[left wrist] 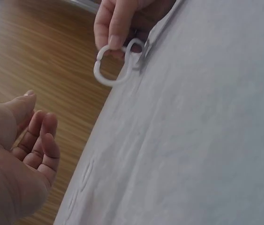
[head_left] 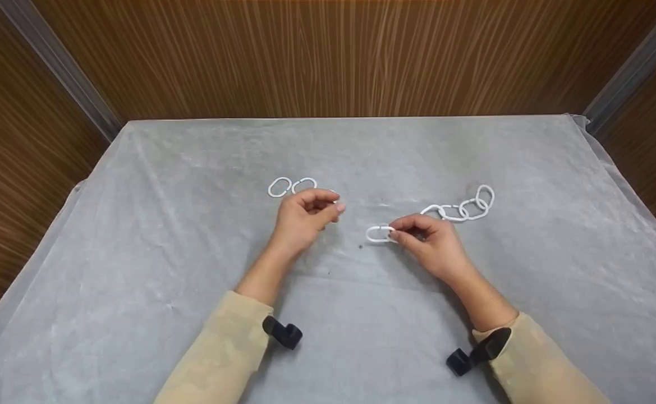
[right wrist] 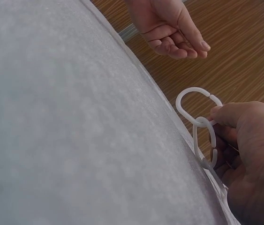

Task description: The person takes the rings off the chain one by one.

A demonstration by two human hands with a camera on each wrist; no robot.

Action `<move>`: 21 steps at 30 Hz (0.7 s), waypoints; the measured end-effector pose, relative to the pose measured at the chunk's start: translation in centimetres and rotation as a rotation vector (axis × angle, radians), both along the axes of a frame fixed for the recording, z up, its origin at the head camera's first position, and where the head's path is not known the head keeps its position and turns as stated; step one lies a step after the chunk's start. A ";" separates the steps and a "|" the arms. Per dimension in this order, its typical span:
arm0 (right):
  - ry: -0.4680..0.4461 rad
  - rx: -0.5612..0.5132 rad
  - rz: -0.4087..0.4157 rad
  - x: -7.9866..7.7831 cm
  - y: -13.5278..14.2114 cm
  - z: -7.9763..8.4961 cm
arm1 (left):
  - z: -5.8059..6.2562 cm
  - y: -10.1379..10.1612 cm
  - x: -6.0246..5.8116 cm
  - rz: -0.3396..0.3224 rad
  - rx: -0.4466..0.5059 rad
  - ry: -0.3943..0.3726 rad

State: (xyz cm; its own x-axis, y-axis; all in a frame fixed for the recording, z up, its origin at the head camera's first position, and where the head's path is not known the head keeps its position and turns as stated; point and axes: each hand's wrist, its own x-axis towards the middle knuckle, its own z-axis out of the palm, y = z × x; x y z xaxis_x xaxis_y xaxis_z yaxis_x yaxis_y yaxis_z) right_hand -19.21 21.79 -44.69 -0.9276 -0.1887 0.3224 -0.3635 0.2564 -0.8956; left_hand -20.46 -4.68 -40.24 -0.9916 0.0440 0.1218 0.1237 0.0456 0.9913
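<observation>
My right hand (head_left: 437, 247) pinches a white plastic chain link (head_left: 375, 234) between thumb and fingers, above the grey cloth. Another link (right wrist: 197, 143) hangs through it in the right wrist view. Beyond that hand, more joined white links (head_left: 465, 210) trail to the right on the cloth; the hand hides part of the chain. My left hand (head_left: 302, 219) hovers left of the held link with its fingers loosely bent, and the left wrist view shows nothing in its grasp. Near it lie loose white links (head_left: 280, 187), one of them partly behind the fingers.
A wrinkled grey cloth (head_left: 193, 280) covers the table. Wood-grain panels (head_left: 328, 56) stand behind the table and at both sides. A black wrist camera (head_left: 285, 334) is strapped at the left cuff, with a similar one (head_left: 476, 353) at the right.
</observation>
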 end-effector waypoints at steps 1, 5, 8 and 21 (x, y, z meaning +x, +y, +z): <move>0.001 0.003 0.000 -0.1 0.0 0.0 | -0.1 0.3 0.1 -0.007 0.008 -0.004; 0.000 0.005 0.003 -0.2 0.0 0.1 | -0.5 1.3 0.6 -0.031 -0.001 -0.015; 0.000 -0.002 0.009 -0.2 0.0 0.1 | -0.7 1.9 0.9 -0.046 -0.022 -0.011; 0.014 -0.038 0.026 -0.1 0.0 0.2 | -2.6 2.7 1.4 -0.080 -0.004 -0.012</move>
